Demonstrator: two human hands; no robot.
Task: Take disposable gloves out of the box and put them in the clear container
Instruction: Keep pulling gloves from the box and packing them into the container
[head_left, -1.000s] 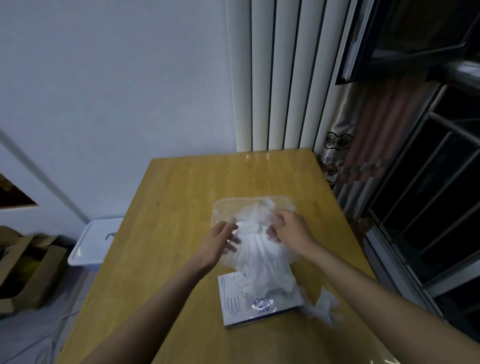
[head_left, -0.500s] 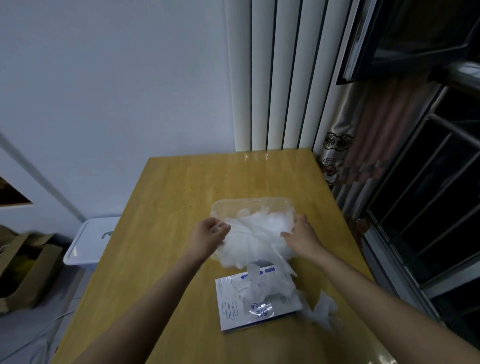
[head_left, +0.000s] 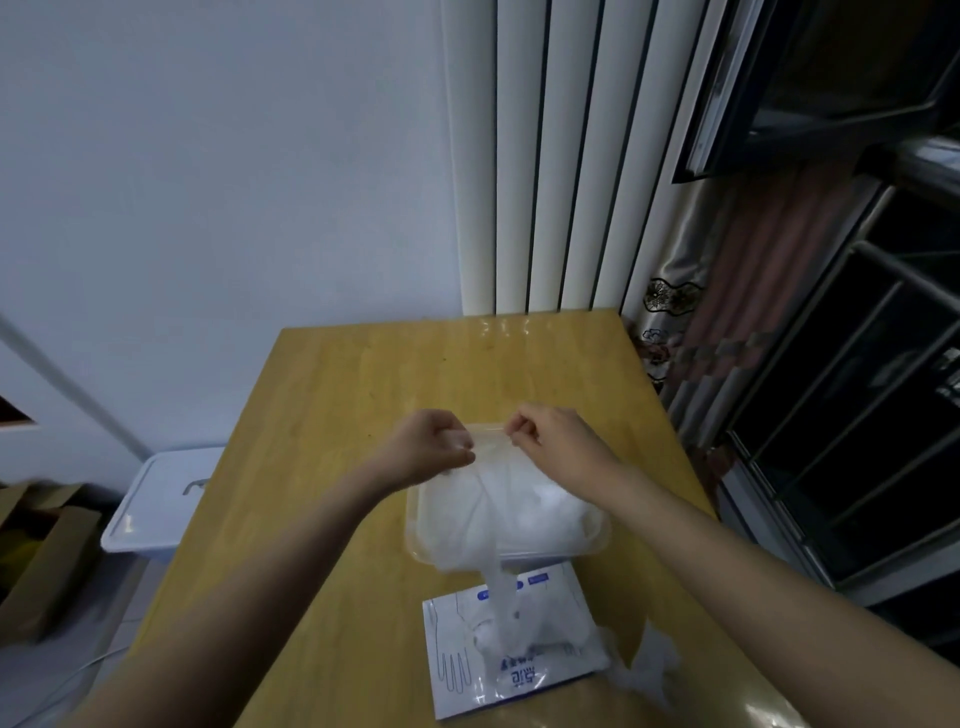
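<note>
I am watching both hands leaving the sides of the pile, where they were pressing half a second ago, and gathering at the far edge of the clear container (head_left: 597, 543). The left hand (head_left: 428, 449) and the right hand (head_left: 553, 441) are sitting close together there, fingers curled tight with thumb against forefinger. Each is pinching one end of a thin clear strip stretching between them, which I am taking for part of the gloves (head_left: 535, 512), though it is too filmy to be sure. Most of the gloves are lying heaped inside the container on the table (head_left: 337, 405). One tail is trailing over the near rim down onto the flat box (head_left: 457, 670), and a loose clump (head_left: 657, 665) is lying on the wood just right of the box. I am judging the job as mostly done, with that tail and the clump still needing to go in
</note>
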